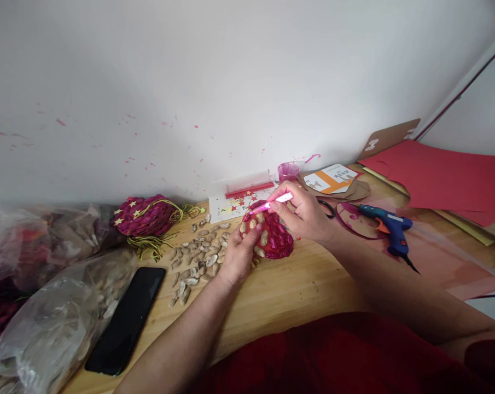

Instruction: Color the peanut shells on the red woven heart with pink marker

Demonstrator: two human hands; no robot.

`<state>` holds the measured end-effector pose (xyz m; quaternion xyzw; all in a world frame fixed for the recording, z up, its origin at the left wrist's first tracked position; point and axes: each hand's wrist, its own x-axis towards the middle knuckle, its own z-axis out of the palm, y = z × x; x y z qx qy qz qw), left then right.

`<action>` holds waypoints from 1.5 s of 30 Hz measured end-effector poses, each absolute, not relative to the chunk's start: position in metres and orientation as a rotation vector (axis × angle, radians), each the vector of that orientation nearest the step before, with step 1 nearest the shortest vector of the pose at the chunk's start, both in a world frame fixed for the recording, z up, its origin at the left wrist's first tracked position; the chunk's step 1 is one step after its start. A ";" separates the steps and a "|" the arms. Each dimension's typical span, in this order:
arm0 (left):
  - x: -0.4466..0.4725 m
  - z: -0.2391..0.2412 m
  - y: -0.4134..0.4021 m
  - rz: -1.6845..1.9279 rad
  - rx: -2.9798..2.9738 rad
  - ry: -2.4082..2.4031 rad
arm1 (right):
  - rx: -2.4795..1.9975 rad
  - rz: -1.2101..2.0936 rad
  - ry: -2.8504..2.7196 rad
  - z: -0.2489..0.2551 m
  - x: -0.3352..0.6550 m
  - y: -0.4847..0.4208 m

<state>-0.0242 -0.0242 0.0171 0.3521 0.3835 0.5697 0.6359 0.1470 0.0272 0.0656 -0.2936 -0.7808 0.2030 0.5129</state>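
My left hand [242,250] is closed round the left edge of a red piece covered with peanut shells [278,241], holding it above the table. Many of its shells are painted shiny magenta; those near my left thumb are still bare tan. In my right hand [302,213] is a paintbrush [286,197] with a white and pink handle, gripped between thumb and fingers. Its pink-stained end touches or nearly touches the upper left of the shell piece. Loose peanut shells [202,251] lie spread on the wood to the left of my hands.
A black phone [126,320] and clear plastic bags [54,317] lie at left, near a magenta shell ornament [149,214]. Behind my hands are a pink-stained cup [288,171] and a sheet with star stickers [220,210]. A blue glue gun [395,227] and red paper [444,175] lie right.
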 end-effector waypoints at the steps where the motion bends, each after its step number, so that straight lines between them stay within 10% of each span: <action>1: -0.024 0.018 -0.024 1.301 0.801 0.877 | -0.708 0.487 -1.875 0.066 0.147 0.027; 45: -0.034 0.009 -0.023 1.344 1.277 1.085 | -0.677 0.498 -1.855 0.074 0.146 0.019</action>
